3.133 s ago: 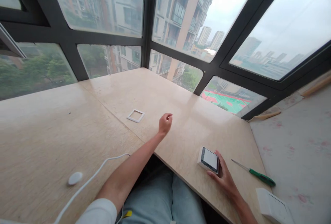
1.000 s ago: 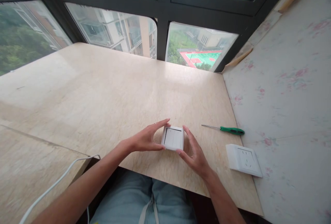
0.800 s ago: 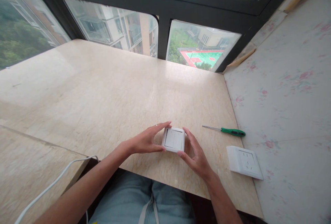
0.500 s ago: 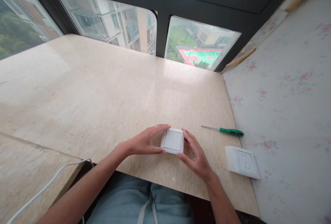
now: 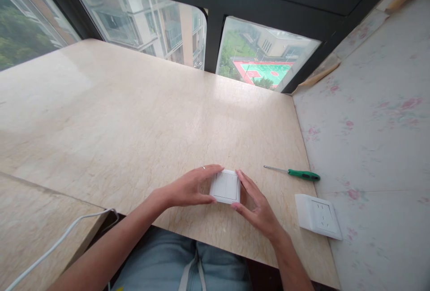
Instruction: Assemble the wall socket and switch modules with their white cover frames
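Between my two hands, over the near part of the stone sill, is a white wall switch (image 5: 225, 186) with a square frame and flat rocker face. My left hand (image 5: 193, 186) grips its left side, fingertips at the far left corner and thumb at the near left corner. On the opposite side my right hand (image 5: 257, 203) has its fingers on the far right corner and its thumb at the near right edge. The switch's underside is hidden. To the right of my right hand lies a screwdriver (image 5: 304, 175) with a green handle and thin metal shaft.
A white wall socket (image 5: 324, 217) on a box sits at the right, by the flowered wall (image 5: 379, 147). A white cable (image 5: 63, 235) runs over the left front edge. Dark window frames (image 5: 215, 22) border the far side of the sill (image 5: 141, 116).
The view has shifted slightly, and the switch looks a little more tilted, its near edge showing more. Both hands keep their hold on it.
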A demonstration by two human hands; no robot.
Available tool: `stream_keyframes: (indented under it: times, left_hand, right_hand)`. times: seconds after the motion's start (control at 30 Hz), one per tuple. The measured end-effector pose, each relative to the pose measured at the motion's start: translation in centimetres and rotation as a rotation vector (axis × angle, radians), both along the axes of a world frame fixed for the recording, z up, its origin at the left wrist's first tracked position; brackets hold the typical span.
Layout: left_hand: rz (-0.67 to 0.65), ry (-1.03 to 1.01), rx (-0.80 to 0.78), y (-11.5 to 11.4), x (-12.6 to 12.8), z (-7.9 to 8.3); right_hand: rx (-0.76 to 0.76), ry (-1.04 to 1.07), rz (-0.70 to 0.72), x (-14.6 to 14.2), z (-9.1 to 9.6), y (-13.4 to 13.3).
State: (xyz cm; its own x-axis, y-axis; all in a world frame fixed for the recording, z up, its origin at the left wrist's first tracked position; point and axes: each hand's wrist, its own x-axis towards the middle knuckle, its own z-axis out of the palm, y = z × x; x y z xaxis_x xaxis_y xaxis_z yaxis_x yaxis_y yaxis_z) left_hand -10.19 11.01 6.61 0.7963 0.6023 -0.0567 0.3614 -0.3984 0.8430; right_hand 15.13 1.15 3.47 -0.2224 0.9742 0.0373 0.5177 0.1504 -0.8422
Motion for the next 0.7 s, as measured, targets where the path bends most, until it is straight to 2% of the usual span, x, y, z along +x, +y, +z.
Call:
stream_keyframes:
  times: [0.17, 0.43, 0.7]
  left_hand:
    - [-0.006, -0.010, 0.004, 0.1, 0.0, -0.3]
    - [0.022, -0.168, 0.012, -0.9, -0.1, -2.5]
    - [0.075, -0.149, 0.015, -1.7, 0.0, -2.9]
  right_hand:
    - [-0.017, -0.098, 0.030, 0.2, 1.1, 0.4]
    - [-0.061, -0.140, 0.042, 0.1, 1.9, 0.8]
    - [-0.088, -0.117, 0.033, -0.1, 2.1, 1.1]
